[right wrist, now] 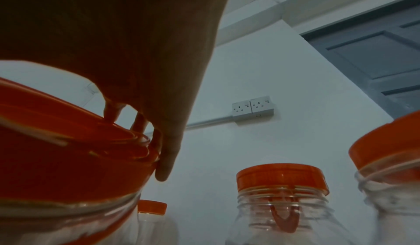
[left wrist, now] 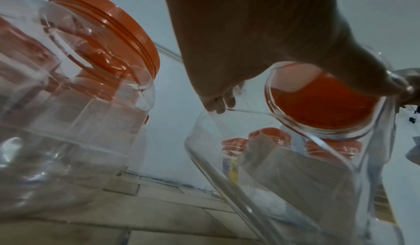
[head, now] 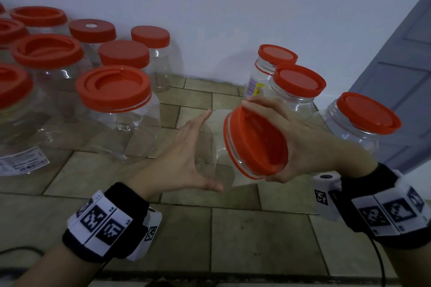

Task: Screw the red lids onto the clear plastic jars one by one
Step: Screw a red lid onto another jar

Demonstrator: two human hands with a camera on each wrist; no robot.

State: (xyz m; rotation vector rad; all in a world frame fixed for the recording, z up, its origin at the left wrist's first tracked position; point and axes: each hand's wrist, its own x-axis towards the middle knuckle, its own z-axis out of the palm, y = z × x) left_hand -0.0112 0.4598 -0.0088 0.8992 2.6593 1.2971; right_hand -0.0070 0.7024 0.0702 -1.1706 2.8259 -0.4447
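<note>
Left hand [head: 186, 158] at 9 o'clock of the jar [head: 221, 147], fingers straight, flat against its clear wall. Right hand [head: 303, 144] at 3 o'clock, fingers curled round the red lid [head: 256, 144], nearer the thread. Jar tipped, axis lying 9-to-3, mouth rightward. Beyond, capped jars [head: 300, 86] at 1 o'clock.

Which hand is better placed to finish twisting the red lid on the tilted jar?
The right hand: its fingers already curl round the red lid on the tilted jar. The left hand lies open against the jar's body, suited to steadying it.
</note>
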